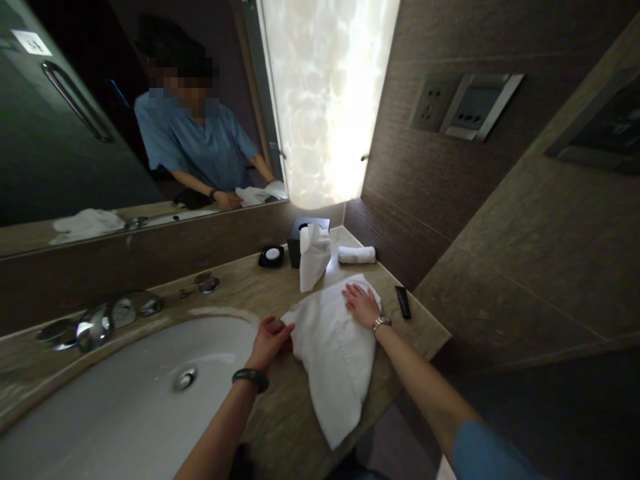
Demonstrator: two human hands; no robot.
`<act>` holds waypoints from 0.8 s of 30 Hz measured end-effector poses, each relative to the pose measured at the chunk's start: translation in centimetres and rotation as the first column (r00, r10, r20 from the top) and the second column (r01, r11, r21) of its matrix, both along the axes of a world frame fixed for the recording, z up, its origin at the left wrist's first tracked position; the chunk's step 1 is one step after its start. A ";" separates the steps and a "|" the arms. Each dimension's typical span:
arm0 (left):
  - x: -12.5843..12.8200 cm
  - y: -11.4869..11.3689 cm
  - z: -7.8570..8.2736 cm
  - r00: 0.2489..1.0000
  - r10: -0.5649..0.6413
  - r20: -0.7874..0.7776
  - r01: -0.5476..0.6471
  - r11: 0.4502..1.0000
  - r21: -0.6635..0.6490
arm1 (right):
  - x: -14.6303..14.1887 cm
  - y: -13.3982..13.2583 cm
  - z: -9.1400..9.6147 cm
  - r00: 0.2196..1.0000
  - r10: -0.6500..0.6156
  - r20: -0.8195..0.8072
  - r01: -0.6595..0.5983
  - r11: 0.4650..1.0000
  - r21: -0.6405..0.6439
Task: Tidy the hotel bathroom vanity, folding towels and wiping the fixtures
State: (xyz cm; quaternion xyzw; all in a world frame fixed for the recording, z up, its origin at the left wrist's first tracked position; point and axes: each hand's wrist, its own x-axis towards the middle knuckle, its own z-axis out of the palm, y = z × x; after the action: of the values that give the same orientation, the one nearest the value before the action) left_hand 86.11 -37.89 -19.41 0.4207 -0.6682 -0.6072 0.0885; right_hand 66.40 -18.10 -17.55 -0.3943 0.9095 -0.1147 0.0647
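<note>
A white towel (335, 360), partly folded into a tapering shape, lies on the stone counter (285, 413) to the right of the sink. My left hand (270, 341), a dark bangle at its wrist, is closed at the towel's left corner with fingers curled and pinching the edge. On the upper right part of the towel, my right hand (361, 303) rests flat with its fingers stretched out. A metal watch is on that wrist. The towel's narrow end points towards me, near the counter's front edge.
Behind the towel stand a dark tissue box (295, 243) with a tissue sticking out, a rolled white cloth (357, 255) and a black soap dish (271, 257). A small black tube (403, 302) lies right. The sink (150, 400) and chrome tap (95, 327) are left, below a mirror (215, 153).
</note>
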 end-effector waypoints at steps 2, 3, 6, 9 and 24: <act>0.2 1.0 -0.2 0.998 -0.051 -0.040 0.054 0.997 0.059 | -0.3 0.8 0.3 0.998 -0.045 -0.037 0.044 0.999 -0.021; 0.4 1.3 -0.2 0.996 -0.072 -0.053 0.074 0.996 0.048 | 0.3 1.3 0.4 0.997 -0.049 -0.066 0.045 0.998 -0.050; 0.9 0.8 -0.1 0.994 -0.082 -0.073 0.074 0.991 -0.110 | 4.0 2.9 0.3 0.991 0.031 -0.129 -0.051 0.987 -0.153; 1.4 -1.0 -0.2 0.999 -0.033 -0.030 0.020 0.937 -0.350 | 8.0 4.5 -0.7 0.970 0.238 -0.049 -0.243 0.958 -0.151; -3.0 4.0 3.5 0.962 -0.270 0.041 0.260 0.858 -0.443 | 9.2 4.3 -1.2 0.853 0.124 0.507 0.257 0.744 -0.616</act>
State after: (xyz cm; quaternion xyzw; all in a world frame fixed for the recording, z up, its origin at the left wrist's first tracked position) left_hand 83.14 -33.87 -15.88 0.2867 -0.8394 -0.4496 0.1051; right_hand 75.57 -13.77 -18.76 -0.3111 0.7700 -0.5343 0.1575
